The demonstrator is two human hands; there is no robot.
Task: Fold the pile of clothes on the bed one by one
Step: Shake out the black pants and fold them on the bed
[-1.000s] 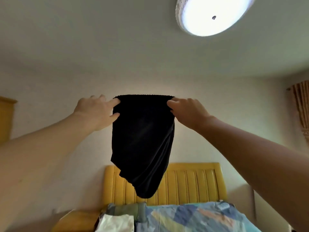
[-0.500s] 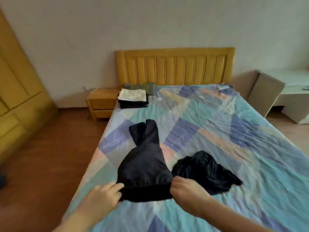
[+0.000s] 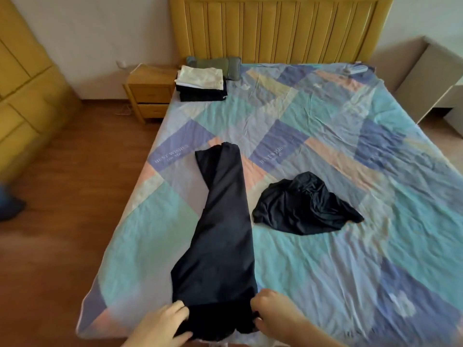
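Two hands sit at the bottom edge of my head cam view, both on one dark garment; going left to right: a yellow wardrobe (image 3: 22, 78) fills the far left wall, wood floor (image 3: 67, 196) below it; next a small wooden nightstand (image 3: 150, 92) beside the bed's top left corner; on that corner a folded stack (image 3: 201, 85), white piece on top, dark pieces under, w/ a grey-green pillow (image 3: 214, 65) just behind it against the yellow headboard (image 3: 275, 28); the bed (image 3: 350, 259) wears a patchwork sheet in teal, blue and pink; left hand (image 3: 160, 326) pinches the near left corner of the black trousers (image 3: 220, 234), thumb under, fingers curled over the waistband; the trousers lie flat and long, running from the near edge up toward mid-bed, legs together; right hand (image 3: 273, 313) grips the waistband's right corner, fingers curled tight; right of the trousers, apart from them, a crumpled black garment (image 3: 305, 209) lies unfolded; far right, a pale desk (image 3: 431, 78) stands off the bed.
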